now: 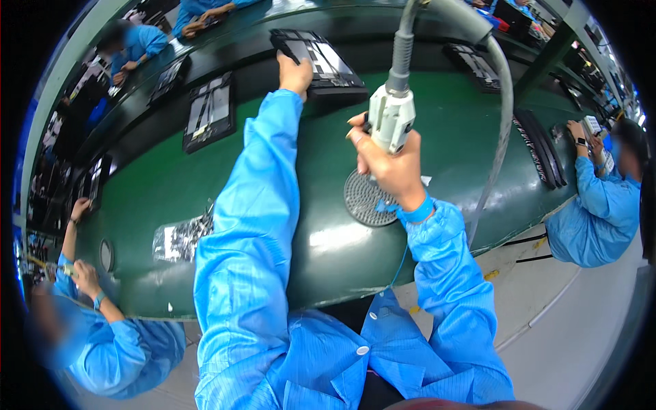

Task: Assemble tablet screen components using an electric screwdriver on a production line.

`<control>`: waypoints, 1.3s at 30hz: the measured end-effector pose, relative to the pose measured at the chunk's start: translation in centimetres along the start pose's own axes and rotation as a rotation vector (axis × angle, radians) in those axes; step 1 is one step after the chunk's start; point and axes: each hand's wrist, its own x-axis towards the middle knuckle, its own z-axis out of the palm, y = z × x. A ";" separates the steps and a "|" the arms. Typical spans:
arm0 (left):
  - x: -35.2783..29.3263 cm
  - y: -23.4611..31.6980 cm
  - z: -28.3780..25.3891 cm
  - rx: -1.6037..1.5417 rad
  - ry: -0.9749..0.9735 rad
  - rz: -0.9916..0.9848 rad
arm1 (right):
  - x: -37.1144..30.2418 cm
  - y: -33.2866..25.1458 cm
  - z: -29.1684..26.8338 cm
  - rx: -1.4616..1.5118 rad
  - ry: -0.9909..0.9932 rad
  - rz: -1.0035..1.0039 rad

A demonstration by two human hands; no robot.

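Observation:
My left hand (295, 74) reaches to the far side of the green bench and grips the near left edge of a black tray holding an opened tablet-like device (326, 60). That tray sits tilted near the raised black ledge. In front of me, my right hand (391, 162) is wrapped round a white electric screwdriver (394, 113), whose grey ribbed cable runs upward. Its tip is hidden behind my fingers. Beneath that hand lies a round grey dimpled disc (357, 199) with a small blue piece on it. A blue band circles my right wrist.
Similar black trays (209, 109) stand along the ledge, another (475, 67) at the far right. A clear plastic bag (179, 240) lies left of my arm. Curved black strips (540, 149) are stacked on the right. A grey cable (507, 102) hangs down. Co-workers sit on both sides.

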 end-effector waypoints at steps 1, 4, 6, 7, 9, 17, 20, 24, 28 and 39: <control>-1.5 1.6 -1.6 -0.095 -0.155 -0.029 | 0.0 0.3 -0.7 -0.017 0.028 0.001; -6.7 10.1 -12.9 -0.354 -0.337 -0.299 | 0.1 0.4 -0.6 -0.043 0.019 -0.054; -10.7 12.6 -20.0 -0.352 -0.409 -0.343 | 0.3 0.1 0.2 -0.036 -0.006 -0.054; -13.3 13.7 -22.6 -0.360 -0.436 -0.418 | 0.4 0.2 0.1 -0.048 -0.012 -0.072; -19.6 15.4 -26.4 -0.290 -0.328 -0.533 | 0.6 0.4 0.4 -0.071 -0.018 -0.112; -35.4 17.1 -30.8 -0.099 -0.463 -0.409 | 0.8 1.0 0.8 -0.131 -0.058 -0.165; -36.6 18.8 -31.4 0.536 -0.564 -0.168 | 0.8 1.2 2.4 -0.086 -0.122 -0.173; -34.7 18.7 -31.7 0.824 -0.301 0.071 | -0.7 0.4 6.2 -0.061 -0.033 -0.091; -24.0 14.3 -34.1 0.883 -0.213 0.360 | -0.8 -0.2 7.2 -0.040 -0.088 -0.099; -17.0 8.2 -34.7 1.053 -0.436 0.446 | -1.3 0.0 7.7 0.061 -0.128 -0.091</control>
